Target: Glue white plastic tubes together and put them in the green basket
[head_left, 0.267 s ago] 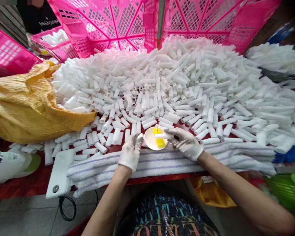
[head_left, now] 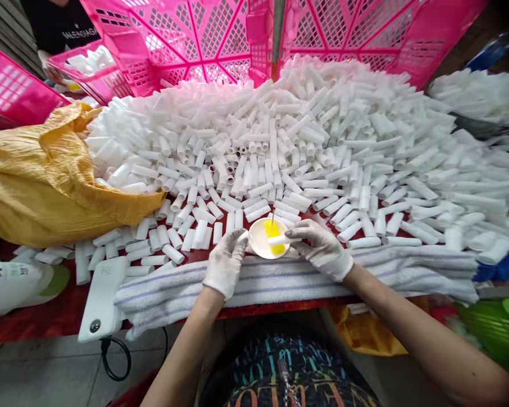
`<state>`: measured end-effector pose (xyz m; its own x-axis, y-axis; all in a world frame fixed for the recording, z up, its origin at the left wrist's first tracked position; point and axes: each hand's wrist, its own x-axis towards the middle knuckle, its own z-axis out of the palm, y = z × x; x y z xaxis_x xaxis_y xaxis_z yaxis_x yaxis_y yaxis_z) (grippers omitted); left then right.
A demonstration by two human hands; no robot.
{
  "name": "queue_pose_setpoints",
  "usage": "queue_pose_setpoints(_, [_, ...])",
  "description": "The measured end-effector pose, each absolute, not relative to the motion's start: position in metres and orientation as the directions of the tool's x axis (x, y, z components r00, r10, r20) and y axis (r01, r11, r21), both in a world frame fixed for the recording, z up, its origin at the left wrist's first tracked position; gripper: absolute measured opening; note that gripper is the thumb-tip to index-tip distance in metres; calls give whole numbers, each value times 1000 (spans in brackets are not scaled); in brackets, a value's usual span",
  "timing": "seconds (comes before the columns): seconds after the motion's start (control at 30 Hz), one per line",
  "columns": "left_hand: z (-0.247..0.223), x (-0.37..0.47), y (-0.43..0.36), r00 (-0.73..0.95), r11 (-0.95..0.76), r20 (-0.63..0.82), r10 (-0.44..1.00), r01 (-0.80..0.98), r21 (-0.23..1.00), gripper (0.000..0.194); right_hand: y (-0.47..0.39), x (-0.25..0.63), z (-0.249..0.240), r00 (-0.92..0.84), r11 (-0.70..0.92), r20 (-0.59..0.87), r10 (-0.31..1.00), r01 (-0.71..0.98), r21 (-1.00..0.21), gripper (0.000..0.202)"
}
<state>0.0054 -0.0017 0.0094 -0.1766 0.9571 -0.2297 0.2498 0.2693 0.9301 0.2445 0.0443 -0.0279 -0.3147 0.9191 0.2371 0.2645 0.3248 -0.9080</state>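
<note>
My right hand (head_left: 322, 246), in a white glove, pinches one end of a short white tube (head_left: 280, 240). The tube's other end lies over a yellow sponge-like piece (head_left: 273, 228) in a small white dish (head_left: 259, 242). A thin pin-like rod (head_left: 272, 216) sticks up at the yellow piece. My left hand (head_left: 225, 261), also gloved, is closed beside the dish's left rim. Between its thumb and fingers shows the end of another white tube (head_left: 242, 236). Both wrists rest near a striped towel (head_left: 275, 282).
A large heap of white tubes (head_left: 254, 130) covers the table. A yellow sack (head_left: 55, 181) lies left, with a white power bank (head_left: 104, 297) and a cable below it. Pink crates (head_left: 212, 34) stand behind. A person in black (head_left: 63, 22) is at the far left.
The tube in my right hand has dipped slightly lower over the yellow piece, with the hand shifting a little. My left hand stays almost still.
</note>
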Motion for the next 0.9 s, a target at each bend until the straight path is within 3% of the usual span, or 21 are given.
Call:
queue_pose_setpoints(0.1, [12,6,-1,-189,252,-210,959,240,938,37,43,244,-26,-324,193,98,941,277,-941,39])
queue_pose_setpoints(0.17, [12,7,-1,-200,249,-200,959,259,933,37,42,243,-23,-315,169,80,946,268,-948,34])
queue_pose_setpoints(0.3, [8,7,0,-202,243,-183,962,325,914,32,43,241,-18,-306,392,321,896,210,-896,14])
queue_pose_setpoints(0.43, [1,4,-2,-195,214,-160,968,300,930,32,38,251,-13,-253,419,364,897,220,-881,9])
queue_pose_setpoints(0.53, [5,7,-3,-189,206,-163,968,233,950,32,29,258,-6,-127,259,239,963,166,-952,17])
queue_pose_setpoints(0.7, [20,27,-7,-68,192,-184,981,127,973,30,19,245,15,-83,-211,-211,974,14,-977,44])
queue_pose_setpoints(0.8, [23,37,-13,-11,154,-154,988,123,980,31,20,237,21,-81,-319,-317,945,-8,-948,53])
queue_pose_setpoints(0.9, [23,39,-20,51,88,-102,993,221,971,33,16,239,24,-44,-310,-313,949,55,-949,53])
